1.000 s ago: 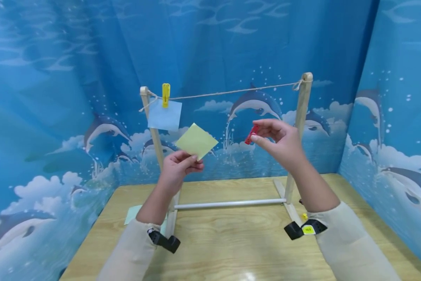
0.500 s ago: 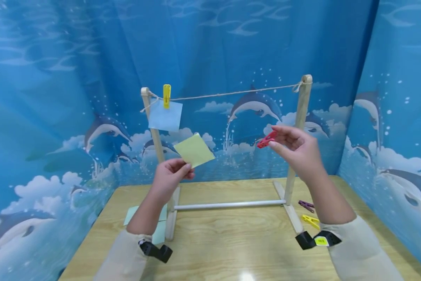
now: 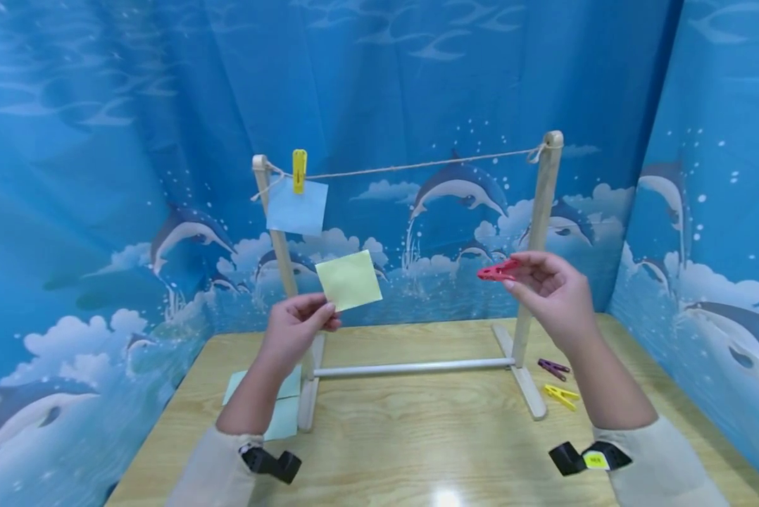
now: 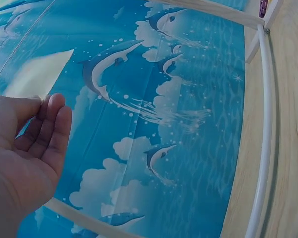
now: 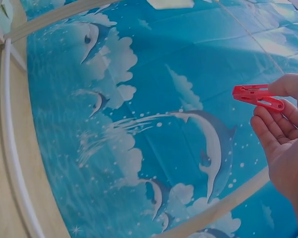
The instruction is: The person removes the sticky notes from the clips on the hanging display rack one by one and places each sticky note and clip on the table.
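Note:
My left hand [image 3: 297, 329] pinches a yellow-green square of paper [image 3: 350, 280] by its lower left corner, thumb in front. In the left wrist view the same paper [image 4: 42, 74] looks pale above the fingertips. A red clothespin [image 3: 498, 271] is held by its handle end between thumb and fingers of my right hand [image 3: 555, 296], its nose pointing left. The right wrist view shows that clothespin [image 5: 258, 96] close up. Both hands are below the string [image 3: 411, 167], which runs between two wooden posts. On the string's left end, a yellow clothespin [image 3: 299, 171] holds a light blue paper [image 3: 297, 208].
Pale green papers [image 3: 282, 420] lie on the wooden table [image 3: 411, 436] by the left foot of the stand. Near its right foot [image 3: 529, 394] are a purple clothespin [image 3: 553, 369] and a yellow clothespin [image 3: 562, 396]. A white bar [image 3: 414, 367] joins the feet. Blue dolphin-print curtains surround the table.
My right hand has moved right and down with the red clothespin, which has turned towards level. The left hand has dropped slightly left, and its paper has rotated from a diamond to nearly square-on.

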`<state>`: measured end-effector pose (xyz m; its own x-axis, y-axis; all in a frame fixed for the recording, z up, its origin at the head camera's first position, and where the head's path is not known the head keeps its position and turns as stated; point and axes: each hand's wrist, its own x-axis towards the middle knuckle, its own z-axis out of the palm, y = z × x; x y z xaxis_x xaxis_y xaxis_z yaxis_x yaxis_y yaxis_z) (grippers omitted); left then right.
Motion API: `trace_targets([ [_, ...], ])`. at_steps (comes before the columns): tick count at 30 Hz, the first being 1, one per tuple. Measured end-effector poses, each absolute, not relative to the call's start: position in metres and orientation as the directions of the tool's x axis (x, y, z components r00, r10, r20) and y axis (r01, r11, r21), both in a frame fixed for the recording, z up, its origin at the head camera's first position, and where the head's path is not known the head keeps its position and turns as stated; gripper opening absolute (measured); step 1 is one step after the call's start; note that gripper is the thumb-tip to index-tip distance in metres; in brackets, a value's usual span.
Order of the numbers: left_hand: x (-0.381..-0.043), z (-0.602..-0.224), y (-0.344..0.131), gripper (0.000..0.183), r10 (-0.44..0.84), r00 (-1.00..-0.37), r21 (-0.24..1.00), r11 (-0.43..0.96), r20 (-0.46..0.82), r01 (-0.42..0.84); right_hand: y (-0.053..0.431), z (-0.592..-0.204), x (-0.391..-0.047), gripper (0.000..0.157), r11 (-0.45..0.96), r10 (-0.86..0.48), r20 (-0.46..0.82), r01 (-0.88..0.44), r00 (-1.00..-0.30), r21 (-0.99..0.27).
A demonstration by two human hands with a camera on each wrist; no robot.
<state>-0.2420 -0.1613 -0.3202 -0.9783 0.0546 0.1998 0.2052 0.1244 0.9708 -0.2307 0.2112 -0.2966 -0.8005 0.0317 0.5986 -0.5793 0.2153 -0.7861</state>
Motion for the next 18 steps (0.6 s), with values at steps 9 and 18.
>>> trace_targets([
  [9, -0.235, -0.328, -0.171, 0.027, 0.019, -0.979, 0.966, 0.159, 0.205, 0.205, 0.221, -0.314, -0.225, 0.032, 0.206, 0.017, 0.576, -0.561, -0.817, -0.802],
  [18, -0.231, -0.344, -0.182, 0.027, -0.050, -0.982, 0.972, 0.157, 0.184, 0.174, 0.230, -0.329, -0.221, 0.034, 0.165, 0.037, 0.555, -0.542, -0.831, -0.824],
])
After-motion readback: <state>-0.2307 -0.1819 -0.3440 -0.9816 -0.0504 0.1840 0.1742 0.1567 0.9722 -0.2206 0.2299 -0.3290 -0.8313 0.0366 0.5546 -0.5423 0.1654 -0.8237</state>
